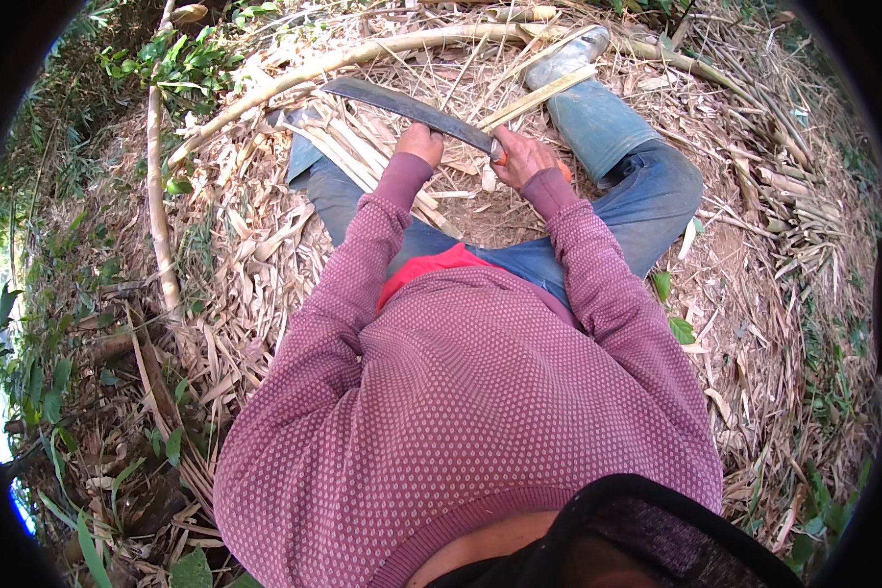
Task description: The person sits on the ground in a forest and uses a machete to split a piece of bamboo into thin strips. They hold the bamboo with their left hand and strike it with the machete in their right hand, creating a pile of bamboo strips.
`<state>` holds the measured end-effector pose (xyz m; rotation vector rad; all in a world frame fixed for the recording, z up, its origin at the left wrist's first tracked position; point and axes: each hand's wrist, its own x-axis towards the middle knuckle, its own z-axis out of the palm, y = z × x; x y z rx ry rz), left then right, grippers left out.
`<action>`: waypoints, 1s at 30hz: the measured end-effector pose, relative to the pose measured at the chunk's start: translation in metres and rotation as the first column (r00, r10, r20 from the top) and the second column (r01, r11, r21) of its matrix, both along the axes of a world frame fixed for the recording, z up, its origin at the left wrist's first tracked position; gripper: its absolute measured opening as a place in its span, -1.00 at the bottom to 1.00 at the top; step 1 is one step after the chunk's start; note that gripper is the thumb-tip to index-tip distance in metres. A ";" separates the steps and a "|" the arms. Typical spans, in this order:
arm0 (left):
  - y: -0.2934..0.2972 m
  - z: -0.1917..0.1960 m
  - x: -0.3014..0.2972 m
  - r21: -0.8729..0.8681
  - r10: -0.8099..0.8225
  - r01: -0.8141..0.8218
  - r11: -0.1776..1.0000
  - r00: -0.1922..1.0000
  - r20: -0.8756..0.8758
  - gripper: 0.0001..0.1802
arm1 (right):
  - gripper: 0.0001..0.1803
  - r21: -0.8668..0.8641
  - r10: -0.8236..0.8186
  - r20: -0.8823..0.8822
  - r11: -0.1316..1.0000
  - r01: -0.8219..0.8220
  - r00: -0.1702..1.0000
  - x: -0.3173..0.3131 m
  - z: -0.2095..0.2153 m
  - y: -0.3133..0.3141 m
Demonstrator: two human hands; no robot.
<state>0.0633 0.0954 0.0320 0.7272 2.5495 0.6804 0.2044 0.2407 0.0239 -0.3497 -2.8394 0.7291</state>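
A machete [399, 106] with a long dark, slightly curved blade lies level in front of me, its tip to the left. My right hand [524, 159] is wrapped round its orange handle. Just below the middle of the blade, my left hand [419, 145] is closed; what its fingers grip is hidden. A split bamboo strip [544, 98] slants from behind the blade up to the right, toward my boot. Whether its lower end reaches my left hand I cannot tell. Several pale split strips [348, 147] lie across my left leg.
A long bent pole [333, 65] arches over the ground beyond my feet. My right boot [566, 59] rests by it. A thin upright stem [157, 196] stands at left among green leaves. Cut bamboo pieces [804, 196] are heaped at right, and dry litter [255, 255] covers the ground.
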 end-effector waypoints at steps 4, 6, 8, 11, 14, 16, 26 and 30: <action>-0.010 0.002 0.014 0.181 0.025 -0.024 0.983 1.000 -0.002 -0.62 | -0.73 0.004 -0.037 0.038 0.999 0.037 0.999 0.000 -0.008 0.003; -0.014 -0.006 0.014 0.223 0.030 -0.043 0.974 0.998 0.057 -0.61 | -0.72 0.031 -0.031 0.060 0.999 0.029 0.998 -0.001 -0.008 0.005; -0.018 -0.013 0.015 0.289 0.029 -0.034 0.957 0.999 0.023 -0.62 | -0.73 0.036 -0.038 0.046 0.999 0.036 0.998 -0.002 -0.008 0.005; -0.026 -0.018 0.014 0.329 0.009 -0.021 0.944 0.999 0.036 -0.63 | -0.74 0.066 -0.035 0.032 0.997 0.033 0.999 -0.004 -0.011 0.005; -0.042 -0.006 0.019 0.286 -0.052 -0.013 0.958 0.975 0.217 -0.64 | -0.76 0.074 -0.177 0.127 0.983 0.169 0.976 -0.007 -0.010 0.016; -0.059 -0.002 0.034 0.256 -0.078 0.004 0.967 0.957 0.278 -0.63 | -0.75 0.061 -0.281 0.198 0.960 0.275 0.939 -0.008 -0.009 0.030; -0.093 0.014 0.040 0.353 -0.077 0.000 0.936 0.976 0.204 -0.63 | -0.74 0.116 -0.127 0.059 0.986 0.119 0.990 -0.010 -0.009 0.018; -0.107 0.014 0.038 0.307 -0.051 -0.013 0.952 0.979 0.198 -0.63 | -0.76 0.125 -0.166 0.143 0.981 0.149 0.976 -0.012 -0.014 0.021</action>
